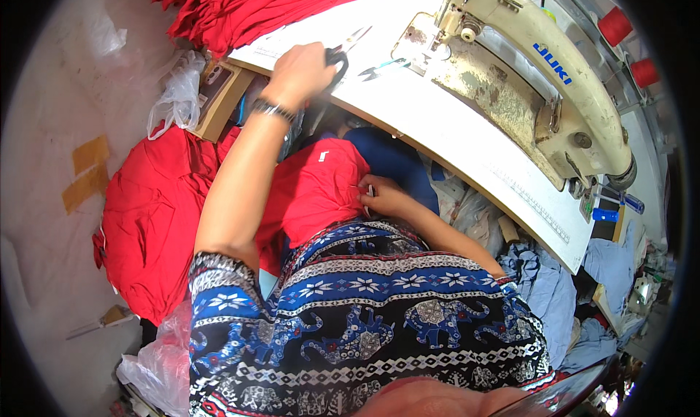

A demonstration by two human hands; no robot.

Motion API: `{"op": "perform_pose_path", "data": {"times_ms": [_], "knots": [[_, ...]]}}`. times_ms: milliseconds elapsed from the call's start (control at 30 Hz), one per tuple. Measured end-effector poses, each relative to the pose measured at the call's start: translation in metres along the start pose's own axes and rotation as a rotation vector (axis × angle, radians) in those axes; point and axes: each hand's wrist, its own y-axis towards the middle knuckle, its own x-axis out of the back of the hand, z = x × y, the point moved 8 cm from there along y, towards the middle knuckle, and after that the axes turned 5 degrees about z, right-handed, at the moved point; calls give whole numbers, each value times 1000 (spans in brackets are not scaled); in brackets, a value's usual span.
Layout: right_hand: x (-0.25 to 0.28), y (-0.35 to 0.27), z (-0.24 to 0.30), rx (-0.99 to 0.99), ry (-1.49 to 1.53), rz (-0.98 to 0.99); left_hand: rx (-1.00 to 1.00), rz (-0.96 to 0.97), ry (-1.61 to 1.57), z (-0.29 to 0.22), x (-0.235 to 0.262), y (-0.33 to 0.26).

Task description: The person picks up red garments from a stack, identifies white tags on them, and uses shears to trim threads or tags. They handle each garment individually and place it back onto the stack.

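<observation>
My left hand (pixel 302 71) is closed around the black handle of a pair of scissors (pixel 337 58) at the table's near edge. Its blades point away to the right, over the white tabletop. A red fabric piece (pixel 317 187) with a small white label lies across my lap. Closed on the right side of that cloth is my right hand (pixel 383 198), with a small white bit showing at its fingers. Small thread snips (pixel 383 68) with a teal part lie on the table, between the scissors and the sewing machine (pixel 503 74).
Red cloth (pixel 233 9) is heaped at the table's far left, and a larger red bundle (pixel 157 220) hangs at my left. The white table (pixel 467 136) has a hard near edge above my lap. Red thread spools (pixel 615 26) stand far right; blue-grey cloth (pixel 543 286) lies below.
</observation>
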Motion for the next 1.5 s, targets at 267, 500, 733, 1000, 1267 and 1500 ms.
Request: {"op": "perform_pose_path", "data": {"times_ms": [267, 500, 733, 1000, 1267, 1500], "knots": [[8, -12, -30, 4, 1217, -112, -150, 260, -181, -40, -21, -78], [10, -16, 33, 206, 1101, 17, 13, 67, -458, -21, -136, -200], [116, -71, 87, 600, 1320, -352, 114, -526, -975, 58, -48, -205], [210, -77, 218, 909, 1084, -390, -256, -899, 223, 36, 167, -200], [271, -141, 320, 1546, 434, -748, -384, -1174, 404, 57, 302, -265], [200, -179, 279, 1376, 213, -925, -365, -875, 10, 34, 198, -309]]}}
